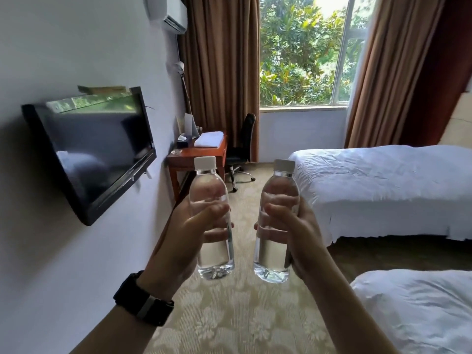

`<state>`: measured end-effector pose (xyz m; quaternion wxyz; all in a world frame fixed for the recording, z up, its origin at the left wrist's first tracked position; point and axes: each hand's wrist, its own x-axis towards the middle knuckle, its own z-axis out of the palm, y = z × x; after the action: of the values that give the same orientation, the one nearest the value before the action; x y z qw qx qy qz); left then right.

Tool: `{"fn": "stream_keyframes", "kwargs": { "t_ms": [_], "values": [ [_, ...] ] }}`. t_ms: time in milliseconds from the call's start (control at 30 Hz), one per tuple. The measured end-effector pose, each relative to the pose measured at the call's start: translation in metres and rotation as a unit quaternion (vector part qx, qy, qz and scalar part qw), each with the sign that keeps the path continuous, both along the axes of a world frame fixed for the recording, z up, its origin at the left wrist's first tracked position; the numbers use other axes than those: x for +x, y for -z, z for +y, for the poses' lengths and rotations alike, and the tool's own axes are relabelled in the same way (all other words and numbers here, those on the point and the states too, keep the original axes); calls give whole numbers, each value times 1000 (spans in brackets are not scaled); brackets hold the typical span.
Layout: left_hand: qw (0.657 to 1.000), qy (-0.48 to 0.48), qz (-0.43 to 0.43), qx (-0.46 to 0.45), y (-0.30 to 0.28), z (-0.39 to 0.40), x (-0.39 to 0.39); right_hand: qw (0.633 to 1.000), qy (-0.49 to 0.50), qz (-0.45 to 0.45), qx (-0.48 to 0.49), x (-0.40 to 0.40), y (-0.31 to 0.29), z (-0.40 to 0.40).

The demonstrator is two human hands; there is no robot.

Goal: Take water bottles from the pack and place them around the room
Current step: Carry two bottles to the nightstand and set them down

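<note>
I hold two clear, label-free water bottles with white caps upright in front of me. My left hand (189, 231) grips the left water bottle (214, 254) around its middle; a black watch sits on that wrist. My right hand (288, 231) grips the right water bottle (272, 256) the same way. The bottles stand side by side, a small gap apart, above the carpet. The pack is out of view.
A wall-mounted TV (94, 149) juts out on the left. Ahead stands a wooden desk (178, 159) with a folded white towel (209, 139), tissue box and office chair (242, 146). Two white beds, the far bed (383, 185) and the near bed (419, 307), fill the right. Patterned carpet (229, 315) runs between.
</note>
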<state>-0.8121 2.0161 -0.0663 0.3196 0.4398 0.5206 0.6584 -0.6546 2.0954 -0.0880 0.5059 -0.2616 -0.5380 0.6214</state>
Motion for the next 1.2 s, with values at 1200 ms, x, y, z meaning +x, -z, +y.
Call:
{"fn": "stream_keyframes", "kwargs": {
  "t_ms": [1200],
  "values": [
    [950, 303, -56, -43, -1, 851, -82, 948, 310, -60, 29, -52, -16, 744]
  ]
}}
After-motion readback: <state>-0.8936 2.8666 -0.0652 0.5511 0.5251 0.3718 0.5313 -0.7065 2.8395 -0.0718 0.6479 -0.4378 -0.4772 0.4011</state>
